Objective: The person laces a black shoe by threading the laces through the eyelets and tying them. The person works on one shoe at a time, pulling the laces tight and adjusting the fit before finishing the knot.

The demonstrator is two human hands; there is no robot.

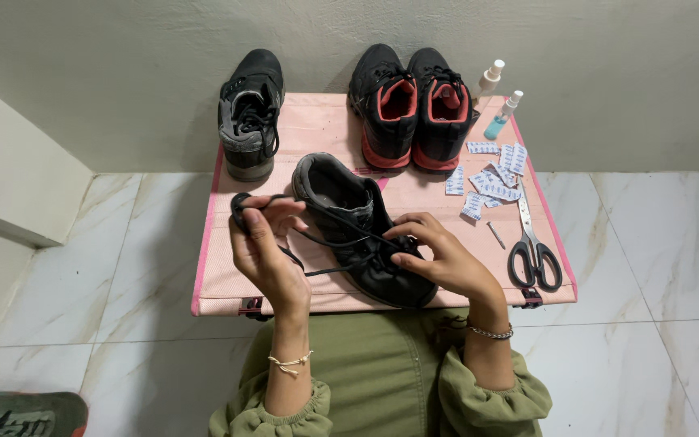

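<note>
Presently, from the head view, we list:

Item one: black shoe (366,235), lying on the pink folding table (317,129) at its near edge, toe toward us, heel toward the wall.

Item two: black lace (329,241), running from the shoe's eyelets out to our left.

Item three: our left hand (267,247), raised just left of the shoe, fingers closed around a loop of the lace.

Item four: our right hand (438,255), resting on the shoe's front, fingertips pinched on the lace at the eyelets.

Item five: second black shoe with grey lining (250,113), far left corner of the table.

Item six: pair of black shoes with red lining (414,105), far edge, side by side.

Item seven: two small spray bottles (499,101), white sachets (491,174), scissors (533,251), all to our right.
</note>
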